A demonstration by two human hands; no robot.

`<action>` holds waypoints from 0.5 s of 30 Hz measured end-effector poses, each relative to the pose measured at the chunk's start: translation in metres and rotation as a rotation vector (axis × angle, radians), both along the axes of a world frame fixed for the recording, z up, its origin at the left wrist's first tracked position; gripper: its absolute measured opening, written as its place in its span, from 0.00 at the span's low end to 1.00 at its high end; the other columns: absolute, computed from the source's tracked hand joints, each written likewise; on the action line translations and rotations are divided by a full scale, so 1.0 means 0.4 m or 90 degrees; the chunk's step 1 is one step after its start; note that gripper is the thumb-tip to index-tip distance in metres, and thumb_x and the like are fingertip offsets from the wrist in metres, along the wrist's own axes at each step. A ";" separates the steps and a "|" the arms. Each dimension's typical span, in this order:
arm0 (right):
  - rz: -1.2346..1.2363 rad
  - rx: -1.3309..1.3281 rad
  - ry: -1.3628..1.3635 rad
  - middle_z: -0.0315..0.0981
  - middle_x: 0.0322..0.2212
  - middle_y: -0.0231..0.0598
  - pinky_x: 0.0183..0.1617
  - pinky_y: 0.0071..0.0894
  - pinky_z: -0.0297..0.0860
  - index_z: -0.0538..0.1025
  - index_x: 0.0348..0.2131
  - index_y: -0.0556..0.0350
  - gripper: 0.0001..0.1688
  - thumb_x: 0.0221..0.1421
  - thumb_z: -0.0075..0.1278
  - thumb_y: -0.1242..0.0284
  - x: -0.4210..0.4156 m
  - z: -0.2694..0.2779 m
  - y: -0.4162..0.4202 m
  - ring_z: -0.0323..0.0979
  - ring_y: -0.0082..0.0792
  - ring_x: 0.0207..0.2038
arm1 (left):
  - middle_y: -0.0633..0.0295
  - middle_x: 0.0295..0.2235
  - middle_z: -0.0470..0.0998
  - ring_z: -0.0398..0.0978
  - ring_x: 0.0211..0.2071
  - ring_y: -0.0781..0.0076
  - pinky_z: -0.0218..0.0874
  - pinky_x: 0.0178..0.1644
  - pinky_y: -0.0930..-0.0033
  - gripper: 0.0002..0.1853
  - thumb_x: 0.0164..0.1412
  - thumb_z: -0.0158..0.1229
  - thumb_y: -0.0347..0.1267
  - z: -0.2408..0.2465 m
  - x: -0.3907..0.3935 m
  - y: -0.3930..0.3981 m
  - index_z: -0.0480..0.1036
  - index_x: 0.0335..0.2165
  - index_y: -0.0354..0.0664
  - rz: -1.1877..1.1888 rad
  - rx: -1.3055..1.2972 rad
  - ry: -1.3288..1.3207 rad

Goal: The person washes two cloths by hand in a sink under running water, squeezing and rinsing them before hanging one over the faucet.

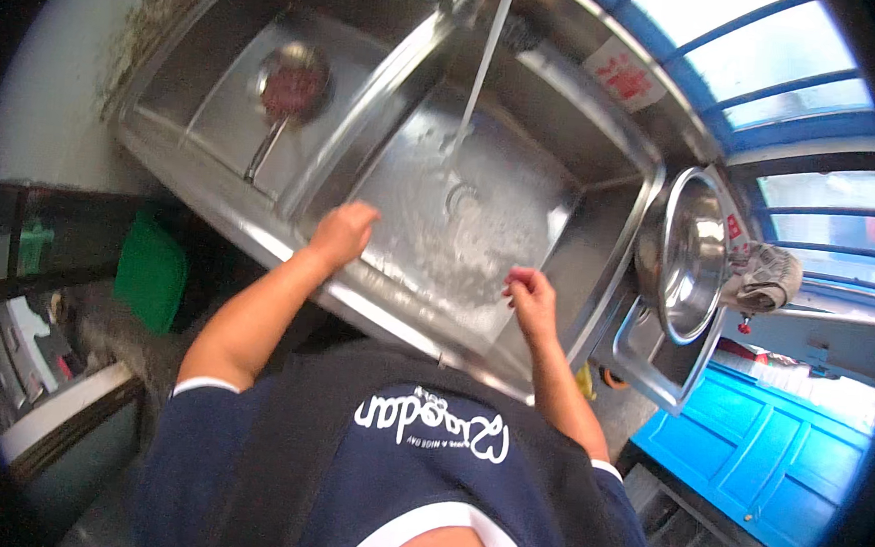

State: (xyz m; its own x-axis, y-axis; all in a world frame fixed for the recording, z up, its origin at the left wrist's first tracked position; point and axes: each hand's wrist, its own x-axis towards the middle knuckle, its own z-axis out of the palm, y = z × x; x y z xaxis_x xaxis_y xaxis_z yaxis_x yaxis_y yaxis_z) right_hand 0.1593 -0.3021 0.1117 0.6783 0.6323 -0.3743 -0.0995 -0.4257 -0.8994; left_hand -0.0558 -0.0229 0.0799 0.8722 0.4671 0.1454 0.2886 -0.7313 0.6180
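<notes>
A double-bowl stainless steel sink [245, 220] lies before me. My left hand [344, 232] is over the front edge near the divider, its fingers loosely curled and nothing visible in them. Over the front right of the larger bowl [517, 196], my right hand [532, 300] hovers with bent fingers and no object in view. A thin stream of water [483, 73] falls into this bowl, where shallow water [457, 263] ripples around the drain [463, 198]. In the left bowl sits a long-handled metal ladle or scoop [268, 150] with a reddish-brown area inside its round head.
A round metal basin [657, 249] leans on its side right of the sink, by a rectangular metal tray [681, 397] and a bundled cloth [772, 275]. A barred window [766, 57] is behind. A green plastic item [150, 275] stands low left; blue panelled doors [758, 443] are at right.
</notes>
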 end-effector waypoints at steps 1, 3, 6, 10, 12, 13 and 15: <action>0.003 0.003 0.016 0.71 0.27 0.36 0.30 0.22 0.67 0.70 0.35 0.61 0.10 0.49 0.43 0.80 0.000 0.009 0.023 0.70 0.24 0.28 | 0.54 0.31 0.73 0.70 0.35 0.53 0.63 0.39 0.59 0.11 0.44 0.51 0.23 0.006 -0.005 -0.002 0.71 0.32 0.40 -0.001 0.003 -0.010; 0.033 0.003 0.003 0.71 0.28 0.37 0.33 0.24 0.68 0.70 0.36 0.63 0.11 0.50 0.43 0.80 0.020 0.051 0.088 0.71 0.26 0.30 | 0.54 0.32 0.73 0.70 0.35 0.53 0.63 0.39 0.60 0.10 0.45 0.51 0.23 0.002 -0.014 0.002 0.71 0.31 0.40 0.003 -0.006 -0.015; 0.129 0.120 -0.249 0.71 0.28 0.38 0.35 0.23 0.68 0.70 0.35 0.62 0.10 0.51 0.42 0.80 0.111 0.153 0.227 0.70 0.24 0.31 | 0.53 0.32 0.73 0.70 0.35 0.54 0.63 0.39 0.60 0.10 0.46 0.49 0.23 0.017 -0.010 -0.004 0.71 0.31 0.40 0.023 -0.054 -0.049; 0.170 0.278 -0.540 0.70 0.27 0.32 0.34 0.17 0.64 0.72 0.36 0.61 0.09 0.52 0.45 0.79 0.178 0.443 0.502 0.66 0.17 0.29 | 0.52 0.30 0.73 0.71 0.33 0.53 0.64 0.37 0.62 0.10 0.46 0.48 0.22 0.029 -0.013 -0.026 0.72 0.31 0.38 0.038 -0.123 -0.106; 0.192 0.374 -0.705 0.71 0.28 0.36 0.33 0.19 0.65 0.72 0.35 0.60 0.09 0.51 0.45 0.80 0.218 0.548 0.642 0.67 0.20 0.30 | 0.52 0.30 0.74 0.72 0.32 0.54 0.64 0.36 0.63 0.11 0.46 0.49 0.22 0.054 -0.014 -0.042 0.72 0.32 0.39 0.042 -0.160 -0.118; 0.206 0.405 -0.793 0.72 0.30 0.39 0.34 0.21 0.66 0.72 0.35 0.59 0.10 0.50 0.45 0.80 0.247 0.585 0.712 0.69 0.24 0.30 | 0.54 0.29 0.74 0.73 0.31 0.57 0.64 0.34 0.66 0.10 0.47 0.48 0.21 0.074 -0.016 -0.049 0.72 0.31 0.38 0.052 -0.186 -0.124; 0.146 0.373 -0.888 0.71 0.29 0.52 0.39 0.39 0.67 0.73 0.31 0.59 0.08 0.46 0.46 0.77 0.268 0.672 0.822 0.71 0.48 0.33 | 0.54 0.29 0.74 0.73 0.30 0.57 0.64 0.33 0.67 0.10 0.47 0.48 0.21 0.124 -0.019 -0.056 0.73 0.31 0.38 0.048 -0.221 -0.103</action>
State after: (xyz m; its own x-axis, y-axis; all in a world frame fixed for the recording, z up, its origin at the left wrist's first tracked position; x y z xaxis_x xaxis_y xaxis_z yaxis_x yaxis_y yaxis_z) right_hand 0.2664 0.0269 0.3805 0.1373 0.5965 0.7907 0.9577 0.1238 -0.2598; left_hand -0.0635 -0.0452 0.1296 0.8125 0.5742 0.1010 0.2112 -0.4515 0.8669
